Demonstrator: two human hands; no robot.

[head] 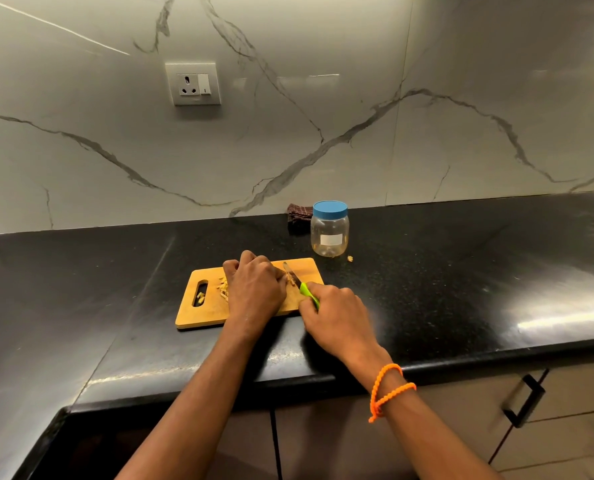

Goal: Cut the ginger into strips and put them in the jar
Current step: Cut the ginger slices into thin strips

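Observation:
A wooden cutting board (202,315) lies on the black counter. My left hand (255,289) rests on the board with its fingers curled down over the ginger (291,279), of which only a small bit shows beside the blade. Cut ginger strips (223,288) lie left of that hand. My right hand (337,320) grips the green handle of a knife (293,273), whose blade points away across the board and touches the ginger. A clear plastic jar (329,235) with a blue lid on stands behind the board, to the right.
A dark checked cloth (297,216) lies behind the jar against the marble wall. A small ginger scrap (351,259) sits on the black counter (461,271) right of the jar. A wall socket (193,84) is above. Cabinet handles (524,400) are below the counter edge.

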